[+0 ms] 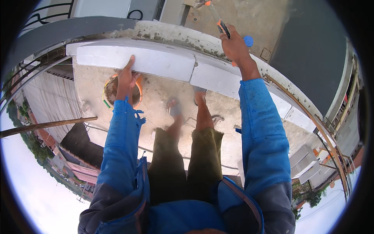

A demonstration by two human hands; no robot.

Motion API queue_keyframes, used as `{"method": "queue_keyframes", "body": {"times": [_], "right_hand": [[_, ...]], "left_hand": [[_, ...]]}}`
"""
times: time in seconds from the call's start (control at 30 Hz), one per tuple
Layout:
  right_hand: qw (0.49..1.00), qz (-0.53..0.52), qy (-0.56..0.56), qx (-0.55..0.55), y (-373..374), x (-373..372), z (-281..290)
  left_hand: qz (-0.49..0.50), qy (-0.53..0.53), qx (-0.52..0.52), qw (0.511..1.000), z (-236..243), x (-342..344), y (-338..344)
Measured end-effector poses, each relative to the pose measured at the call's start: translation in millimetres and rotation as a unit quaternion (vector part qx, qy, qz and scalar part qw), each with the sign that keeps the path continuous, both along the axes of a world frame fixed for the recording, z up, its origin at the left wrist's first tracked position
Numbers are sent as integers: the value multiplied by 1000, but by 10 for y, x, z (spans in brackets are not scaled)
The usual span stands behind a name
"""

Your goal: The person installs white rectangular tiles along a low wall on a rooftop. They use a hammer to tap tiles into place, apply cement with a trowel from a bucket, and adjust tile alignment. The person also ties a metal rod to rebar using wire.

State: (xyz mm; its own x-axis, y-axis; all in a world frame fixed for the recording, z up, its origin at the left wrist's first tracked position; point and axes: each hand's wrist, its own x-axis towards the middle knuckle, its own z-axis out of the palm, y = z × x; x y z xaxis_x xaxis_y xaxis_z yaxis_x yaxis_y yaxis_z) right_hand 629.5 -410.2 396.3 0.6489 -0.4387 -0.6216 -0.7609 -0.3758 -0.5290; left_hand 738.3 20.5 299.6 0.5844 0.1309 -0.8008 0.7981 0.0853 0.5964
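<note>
A row of long white blocks (pixel 167 60) runs along a low wall in front of me, with a joint between two of them near the middle. My left hand (pixel 124 78) grips the near edge of the left block; one digit lies on its top and the others sit lower, against its near side. Below that hand stands an orange-rimmed bucket (pixel 139 92) with brownish wet material inside, partly hidden by my hand and wrist. My right hand (pixel 235 46), raised over the row, is closed around the orange-and-black handle of a hammer (pixel 215 15). Its head reaches the top edge of the view.
A concrete wall edge (pixel 183 37) runs behind the blocks, above a lower floor. My feet stand on a concrete ledge (pixel 156 74). A wooden pole (pixel 50 126) juts in at left. More white blocks (pixel 303 158) are stacked at right, beside a long timber strip (pixel 311 117).
</note>
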Motion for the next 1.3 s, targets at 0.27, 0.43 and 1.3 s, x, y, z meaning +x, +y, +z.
{"method": "queue_keyframes", "body": {"times": [0.27, 0.43, 1.3], "right_hand": [[939, 214, 224, 151, 155, 286, -169], [965, 167, 177, 96, 74, 324, -206], [930, 315, 137, 132, 2104, 2063, -775]], "left_hand": [[2, -2, -5, 1000, 124, -61, 20], [20, -14, -22, 999, 148, -79, -35], [37, -57, -21, 997, 421, -51, -224]]}}
